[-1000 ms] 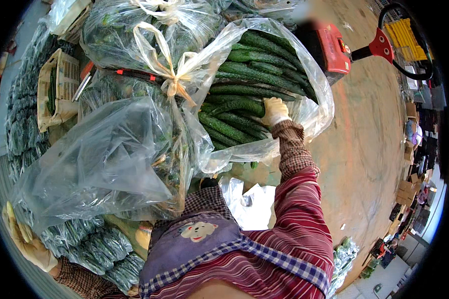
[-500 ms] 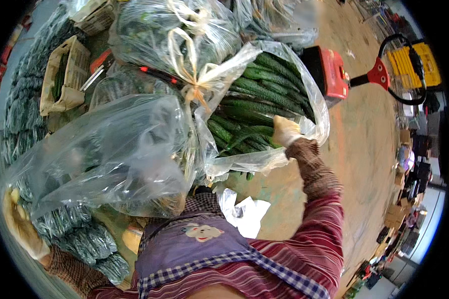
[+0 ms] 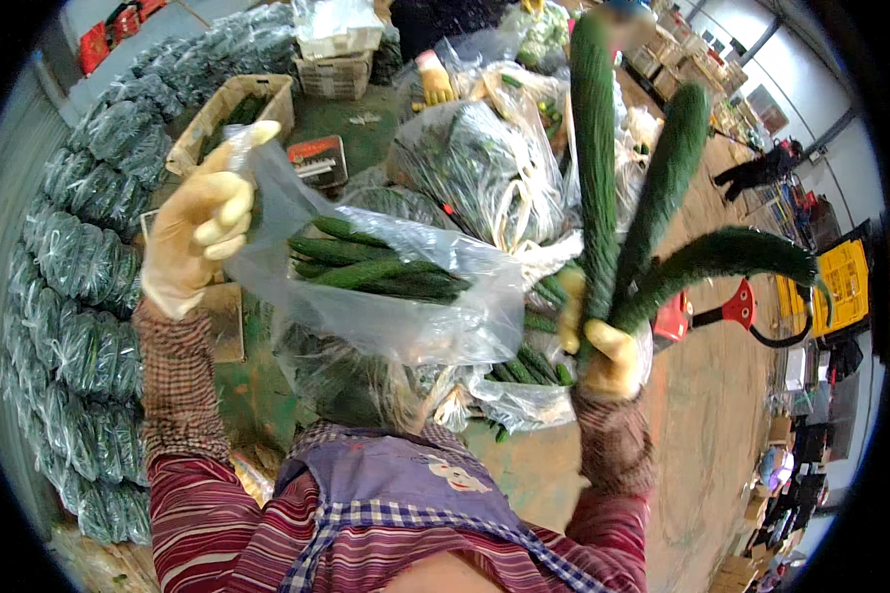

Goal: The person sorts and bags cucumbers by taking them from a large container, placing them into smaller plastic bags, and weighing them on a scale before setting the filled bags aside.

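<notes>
My left hand, in a pale glove, is raised on the left. Its fingers are closed on the edge of a clear plastic bag, which stretches across toward the right. Several green cucumbers show in or through this bag; I cannot tell which. My gloved right hand grips three long cucumbers by their lower ends. Two of them point up and one curves off to the right. Below and beside that hand, more cucumbers lie in a large opened plastic sack, partly covered.
Filled plastic packs are stacked along the left wall. A cream crate holds cucumbers at the far left. Tied sacks stand ahead, with another person's gloved hand behind them. A red-and-black handle juts out at right.
My right hand has lifted three cucumbers up out of the open sack. My left hand has risen from the lower left with the plastic bag. The view has tilted up.
</notes>
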Tool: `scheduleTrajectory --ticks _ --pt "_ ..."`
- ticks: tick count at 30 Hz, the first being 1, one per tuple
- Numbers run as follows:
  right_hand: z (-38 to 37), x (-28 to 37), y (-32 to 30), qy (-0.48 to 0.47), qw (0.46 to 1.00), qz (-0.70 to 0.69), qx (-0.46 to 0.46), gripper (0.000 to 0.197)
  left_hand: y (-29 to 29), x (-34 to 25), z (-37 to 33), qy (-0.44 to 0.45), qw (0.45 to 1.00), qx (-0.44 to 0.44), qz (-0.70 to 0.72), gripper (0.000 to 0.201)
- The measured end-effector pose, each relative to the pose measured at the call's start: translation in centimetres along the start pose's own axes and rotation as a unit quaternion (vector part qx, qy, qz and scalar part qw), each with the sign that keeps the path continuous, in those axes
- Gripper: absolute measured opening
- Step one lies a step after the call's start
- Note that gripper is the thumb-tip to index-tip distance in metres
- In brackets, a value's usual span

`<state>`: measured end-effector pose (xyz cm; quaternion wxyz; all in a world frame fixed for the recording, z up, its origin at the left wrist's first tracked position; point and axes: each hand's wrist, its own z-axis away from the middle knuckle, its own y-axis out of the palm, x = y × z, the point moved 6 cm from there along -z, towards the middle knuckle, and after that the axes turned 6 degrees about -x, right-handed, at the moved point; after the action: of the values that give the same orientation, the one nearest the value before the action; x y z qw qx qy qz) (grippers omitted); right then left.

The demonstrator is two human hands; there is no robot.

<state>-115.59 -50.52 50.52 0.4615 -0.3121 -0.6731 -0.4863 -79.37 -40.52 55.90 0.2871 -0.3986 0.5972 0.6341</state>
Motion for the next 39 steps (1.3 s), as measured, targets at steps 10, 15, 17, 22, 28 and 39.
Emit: scheduleTrajectory --ticks 10,15,17,22,28,39 --pt "-9.8 -13.9 12.2 -0.070 0.934 0.212 0.278 0.061 -7.5 2.3 -0.3 -0.093 0.943 -0.004 0.320 0.049" --pt "-12.4 -17.5 6.0 -0.106 0.678 0.658 0.311 0.061 -5.8 3.6 -0.4 -0.130 0.959 0.056 0.244 0.066" --pt "-12.5 -17.4 8.9 -0.081 0.581 0.742 0.324 0.055 -7.9 4.7 -0.8 -0.137 0.964 0.004 0.228 0.062" --pt "-10.3 -18.9 4.3 -0.225 0.710 0.615 0.259 0.066 -12.5 5.6 -1.7 -0.040 0.945 -0.121 0.303 0.052" --pt "-8.3 -19.5 2.7 -0.268 0.773 0.533 0.217 0.066 -12.6 4.4 -0.8 -0.017 0.959 -0.119 0.256 0.049" --pt "-13.1 -19.1 4.4 -0.079 0.618 0.616 0.482 0.077 -13.6 4.5 1.1 -0.075 0.989 -0.068 0.104 0.050"
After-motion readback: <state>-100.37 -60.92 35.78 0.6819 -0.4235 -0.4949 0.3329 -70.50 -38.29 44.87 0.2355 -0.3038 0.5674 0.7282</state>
